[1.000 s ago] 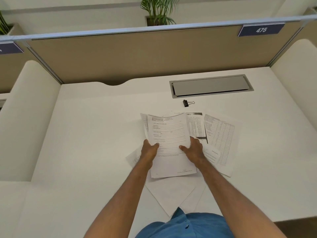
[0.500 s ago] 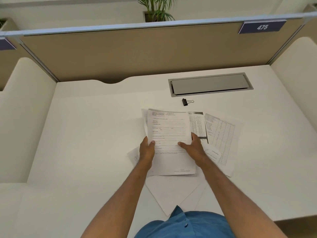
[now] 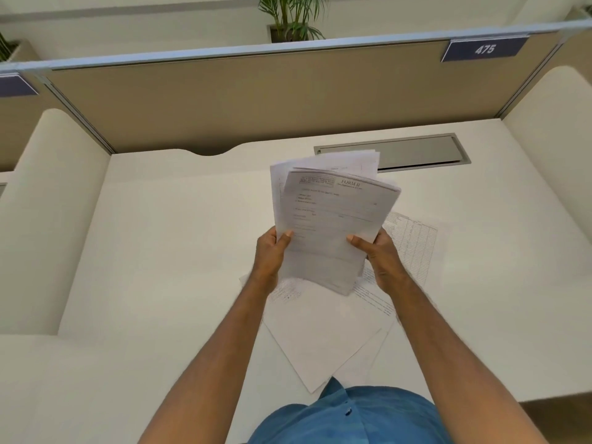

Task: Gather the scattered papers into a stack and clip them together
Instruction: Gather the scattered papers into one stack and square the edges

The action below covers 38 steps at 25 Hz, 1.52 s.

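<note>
The left hand (image 3: pixel 268 256) grips the left edge of a sheaf of papers (image 3: pixel 333 225): its thumb lies on the top sheet and the remaining fingers are hidden behind. The right hand (image 3: pixel 382 254) grips the right edge the same way, thumb on the face, fingers curled under. Both hands are closed on the sheaf, which is lifted clear of the desk (image 3: pixel 179 251) and tilted up toward the person.

The sheaf is not squared. Its top edges fan apart, and one white sheet stands above the printed form on top. The paper is thin, matte and flexible, and bows slightly between the two grips.

Step in hand: gathering. More sheets remain on the desk, including a table-printed sheet (image 3: pixel 413 241) just right of the right hand and plain white sheets (image 3: pixel 320 334) below the wrists, overlapping at angles. The stack is therefore partial.

The next move appears to call for collecting the remaining sheets into the sheaf, then tapping one edge on the desk to align all corners. A looser grip would be needed during tapping so the sheets can slide level.

No clip is visible from this view; it may lie behind the raised sheaf. A grey recessed panel (image 3: pixel 423 152) sits in the smooth white desk beyond the papers.
</note>
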{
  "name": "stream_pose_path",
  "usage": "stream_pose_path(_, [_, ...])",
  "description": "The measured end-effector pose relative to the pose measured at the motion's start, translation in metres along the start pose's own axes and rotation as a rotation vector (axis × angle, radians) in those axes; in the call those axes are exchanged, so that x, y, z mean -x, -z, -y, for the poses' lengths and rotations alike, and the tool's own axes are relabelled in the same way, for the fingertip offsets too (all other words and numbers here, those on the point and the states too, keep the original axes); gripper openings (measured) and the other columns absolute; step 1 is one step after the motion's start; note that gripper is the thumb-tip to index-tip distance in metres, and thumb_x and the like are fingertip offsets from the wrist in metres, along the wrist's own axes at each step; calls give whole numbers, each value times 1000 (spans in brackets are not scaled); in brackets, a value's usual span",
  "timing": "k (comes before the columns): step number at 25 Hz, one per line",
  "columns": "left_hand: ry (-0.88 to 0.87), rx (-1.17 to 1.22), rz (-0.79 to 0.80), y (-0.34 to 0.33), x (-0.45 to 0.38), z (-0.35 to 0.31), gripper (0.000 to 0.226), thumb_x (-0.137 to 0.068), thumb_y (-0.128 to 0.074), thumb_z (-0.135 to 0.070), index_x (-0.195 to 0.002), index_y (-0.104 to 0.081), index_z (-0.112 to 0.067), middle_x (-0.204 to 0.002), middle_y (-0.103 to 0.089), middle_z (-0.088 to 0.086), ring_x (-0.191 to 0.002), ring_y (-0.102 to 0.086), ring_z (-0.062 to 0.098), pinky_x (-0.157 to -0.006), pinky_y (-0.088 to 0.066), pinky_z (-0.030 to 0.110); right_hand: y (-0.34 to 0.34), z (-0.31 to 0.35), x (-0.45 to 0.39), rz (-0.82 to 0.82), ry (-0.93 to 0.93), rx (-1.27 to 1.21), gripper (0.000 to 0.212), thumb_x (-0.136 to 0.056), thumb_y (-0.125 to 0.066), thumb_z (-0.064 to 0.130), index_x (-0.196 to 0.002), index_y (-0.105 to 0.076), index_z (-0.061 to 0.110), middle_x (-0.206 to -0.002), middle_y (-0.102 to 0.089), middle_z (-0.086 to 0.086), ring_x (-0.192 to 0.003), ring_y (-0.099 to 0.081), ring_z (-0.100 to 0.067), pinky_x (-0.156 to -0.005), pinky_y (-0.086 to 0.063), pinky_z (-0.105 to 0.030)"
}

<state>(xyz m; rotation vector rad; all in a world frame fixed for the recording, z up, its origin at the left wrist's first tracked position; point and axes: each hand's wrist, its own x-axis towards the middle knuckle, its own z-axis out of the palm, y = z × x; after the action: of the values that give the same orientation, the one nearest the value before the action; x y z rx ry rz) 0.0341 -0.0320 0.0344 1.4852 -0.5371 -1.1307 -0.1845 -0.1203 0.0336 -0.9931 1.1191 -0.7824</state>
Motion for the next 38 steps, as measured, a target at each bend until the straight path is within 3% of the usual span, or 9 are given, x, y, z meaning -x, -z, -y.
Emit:
stream_pose_path(4, [-127, 52, 16, -4, 7, -33, 18, -104, -59, -10, -119, -69, -11, -110, -76, 3, -101, -71, 23, -88, -63, 36, -9, 37, 25, -81, 119, 21, 32, -85, -77, 3, -108, -67, 24, -100, -75, 11, -91, -70, -7, -71, -59, -21])
stream_pose_path(7, [-216, 44, 41, -9, 22, -50, 18, -102, -61, -10, -114, -69, -22, -108, -76, -3, -99, -71, 15, -92, -62, 38, -9, 53, 44, -118, 192, 26, 30, -87, -77, 3, -104, -68, 25, -95, -76, 15, -91, -70, -8, -80, -61, -31])
stream_pose_path(13, [-260, 93, 42, -4, 60, -7, 32, -80, -73, -29, -110, -71, -18, -104, -77, -4, -102, -70, 18, -91, -57, 37, 15, 32, 74, -87, 183, 57, 37, -85, -78, 2, -118, -67, 14, -104, -75, 3, -89, -71, -5, -74, -56, -17])
stream_pose_path(18, [-147, -27, 66, -8, 76, 42, 70, -76, -74, -43, -139, -58, -15, -131, -69, 12, -124, -63, 30, -96, -55, 44, 23, -11, 79, -46, 76, 125, 46, -83, -81, 7, -124, -65, 18, -112, -77, 3, -106, -71, -13, -88, -57, -24])
stream_pose_path(20, [-91, -82, 38, -10, 76, 44, 57, -81, -69, -35, -135, -62, -16, -125, -72, 6, -121, -64, 30, -93, -55, 37, 23, -20, 76, -41, 61, 160, 46, -87, -79, 8, -130, -63, 15, -117, -75, 0, -113, -68, -19, -95, -54, -30])
stream_pose_path(24, [-86, -112, 36, -17, 76, 29, 35, -85, -62, -24, -120, -66, -19, -109, -71, 1, -106, -65, 22, -85, -54, 30, 18, -14, 78, -96, 77, 181, 38, -93, -71, 7, -129, -62, 12, -112, -72, -2, -110, -65, -24, -82, -52, -18])
stream_pose_path(26, [-119, -101, 23, -19, 80, 20, 27, -85, -61, -21, -111, -67, -23, -105, -71, 2, -101, -66, 21, -83, -58, 31, 17, -9, 82, -116, 111, 198, 37, -93, -71, 9, -129, -62, 13, -113, -72, -3, -108, -66, -22, -86, -55, -26])
stream_pose_path(31, [-133, -93, 4, -21, 87, 20, 33, -82, -54, -12, -106, -68, -29, -105, -73, 1, -99, -66, 20, -86, -60, 44, 18, -13, 90, -110, 113, 232, 48, -94, -71, 12, -139, -54, 18, -121, -67, 1, -111, -63, -17, -93, -54, -33])
stream_pose_path(38, [-57, -75, -17, -26, 101, 32, 31, -90, -58, -8, -116, -66, -23, -114, -73, 3, -110, -68, 26, -85, -59, 33, 21, -20, 101, -63, 87, 280, 36, -101, -60, 14, -137, -58, 17, -121, -69, 1, -114, -64, -21, -90, -51, -27])
